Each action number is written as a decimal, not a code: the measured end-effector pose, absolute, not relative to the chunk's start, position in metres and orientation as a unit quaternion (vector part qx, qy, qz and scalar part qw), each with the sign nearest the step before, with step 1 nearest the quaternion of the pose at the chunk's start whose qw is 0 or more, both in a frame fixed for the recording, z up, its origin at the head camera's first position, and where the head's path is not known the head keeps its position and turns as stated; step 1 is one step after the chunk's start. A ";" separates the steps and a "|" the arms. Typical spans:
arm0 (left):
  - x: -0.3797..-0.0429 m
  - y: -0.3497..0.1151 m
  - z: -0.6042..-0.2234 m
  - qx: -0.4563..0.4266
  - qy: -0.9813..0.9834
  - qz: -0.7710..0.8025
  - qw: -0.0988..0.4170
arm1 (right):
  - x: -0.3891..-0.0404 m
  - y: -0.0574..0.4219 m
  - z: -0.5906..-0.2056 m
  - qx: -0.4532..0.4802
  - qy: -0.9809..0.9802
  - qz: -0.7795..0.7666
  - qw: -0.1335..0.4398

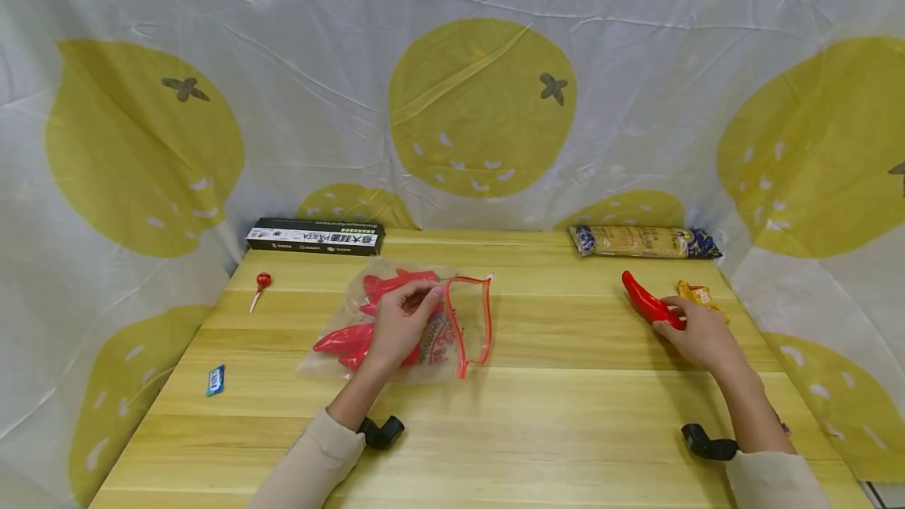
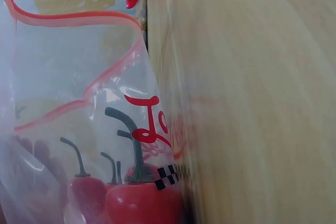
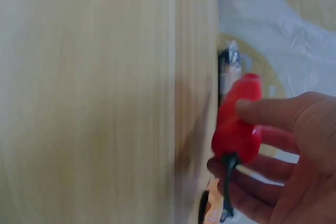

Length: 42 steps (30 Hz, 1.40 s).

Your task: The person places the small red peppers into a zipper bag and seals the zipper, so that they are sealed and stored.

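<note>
A clear zip bag [image 1: 440,344] with a red-edged mouth lies on the wooden table, left of centre. Several red peppers [image 1: 345,338] show through its plastic, their dark stems [image 2: 137,156] clear in the left wrist view. My left hand [image 1: 401,327] pinches the bag near its mouth, which gapes toward the right. Over on the right side, my right hand [image 1: 707,338] holds one red pepper [image 1: 646,301] above the table. In the right wrist view the thumb presses on that pepper [image 3: 239,129], with its green stem pointing down and fingers behind it.
A black pasta box [image 1: 314,236] stands at the back left, and a noodle packet [image 1: 643,242] lies at the back right. A yellow wrapper [image 1: 696,293] is just beyond my right hand. On the left lie a red lollipop [image 1: 263,280] and a small blue packet [image 1: 215,380].
</note>
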<state>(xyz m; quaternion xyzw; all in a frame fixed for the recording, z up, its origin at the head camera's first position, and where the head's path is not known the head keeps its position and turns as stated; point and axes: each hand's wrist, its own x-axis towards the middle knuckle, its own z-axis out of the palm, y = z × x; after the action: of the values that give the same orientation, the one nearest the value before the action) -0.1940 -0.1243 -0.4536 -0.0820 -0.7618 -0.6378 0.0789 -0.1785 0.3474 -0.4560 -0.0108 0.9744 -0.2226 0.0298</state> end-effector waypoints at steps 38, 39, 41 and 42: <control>-0.191 -0.124 -0.442 -0.102 -0.777 -0.609 0.122 | -0.194 0.074 -0.460 -0.111 0.783 -0.612 0.019; -0.191 -0.124 -0.443 -0.102 -0.777 -0.610 0.120 | -0.196 0.071 -0.461 -0.113 0.780 -0.615 0.017; -0.190 -0.123 -0.444 -0.096 -0.774 -0.615 0.114 | -0.198 0.066 -0.463 -0.117 0.773 -0.623 0.019; -0.190 -0.122 -0.443 -0.092 -0.772 -0.620 0.110 | -0.198 0.064 -0.464 -0.118 0.771 -0.625 0.023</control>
<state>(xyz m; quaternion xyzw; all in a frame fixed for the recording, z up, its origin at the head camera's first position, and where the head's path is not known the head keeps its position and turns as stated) -0.1898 -0.1222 -0.4432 -0.0920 -0.7718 -0.6196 0.1098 -0.1983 0.0643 -0.4635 -0.1182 0.7710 -0.6253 0.0230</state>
